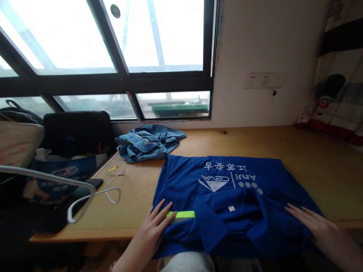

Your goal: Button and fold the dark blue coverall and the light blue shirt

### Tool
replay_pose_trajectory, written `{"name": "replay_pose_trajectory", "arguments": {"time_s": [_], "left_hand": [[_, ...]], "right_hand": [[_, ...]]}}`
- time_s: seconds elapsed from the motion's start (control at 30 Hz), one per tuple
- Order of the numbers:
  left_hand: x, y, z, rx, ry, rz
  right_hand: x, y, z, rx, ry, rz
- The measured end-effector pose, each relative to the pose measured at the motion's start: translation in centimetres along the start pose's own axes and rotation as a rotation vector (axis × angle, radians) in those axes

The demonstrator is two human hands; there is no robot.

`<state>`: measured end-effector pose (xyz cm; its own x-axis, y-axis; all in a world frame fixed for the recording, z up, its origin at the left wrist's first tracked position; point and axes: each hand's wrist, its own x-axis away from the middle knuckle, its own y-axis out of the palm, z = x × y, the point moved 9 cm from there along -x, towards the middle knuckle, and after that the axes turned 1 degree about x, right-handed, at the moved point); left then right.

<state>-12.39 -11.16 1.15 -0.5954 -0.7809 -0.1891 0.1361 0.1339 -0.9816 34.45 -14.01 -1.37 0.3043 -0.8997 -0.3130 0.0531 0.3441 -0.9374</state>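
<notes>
A blue work jacket (pixel 181 181) lies folded on the wooden table, its collar toward me and its embroidered white lettering upside down from my side. My left hand (pixel 155 224) rests on the jacket's left edge, fingers stretched out, beside a yellow-green reflective strip (pixel 181 215). On the opposite side, my right hand (pixel 317 223) lies flat on the cloth with its fingers extended. A small white label (pixel 231 208) shows inside the collar. The front edge of the jacket hangs toward my body.
A crumpled light-blue garment (pixel 147 141) lies at the table's back left. A white cable (pixel 113 189) curls on the table's left side (pixel 130 211). Left of it stand a black chair (pixel 79 132) and a blue bag (pixel 68 170). Behind are a window and a wall socket (pixel 259 80).
</notes>
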Motion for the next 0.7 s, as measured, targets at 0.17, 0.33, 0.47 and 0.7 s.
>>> {"name": "replay_pose_trajectory", "arguments": {"time_s": [0.17,0.33,0.47,0.7], "left_hand": [[-5.9,-1.0,-1.7,0.033,-0.02,-0.07],[-8.3,-3.4,-0.8,-0.024,0.006,-0.003],[-6.3,-1.8,0.4,0.07,0.082,-0.052],[-4.4,-1.3,0.0,0.081,0.067,-0.032]], "right_hand": [[-5.8,0.4,2.2,0.129,-0.005,-0.064],[-8.1,-1.8,4.5,0.182,-0.006,0.01],[-6.1,-0.1,6.2,0.123,-0.018,-0.036],[-3.1,1.3,9.9,0.028,-0.116,-0.051]]}}
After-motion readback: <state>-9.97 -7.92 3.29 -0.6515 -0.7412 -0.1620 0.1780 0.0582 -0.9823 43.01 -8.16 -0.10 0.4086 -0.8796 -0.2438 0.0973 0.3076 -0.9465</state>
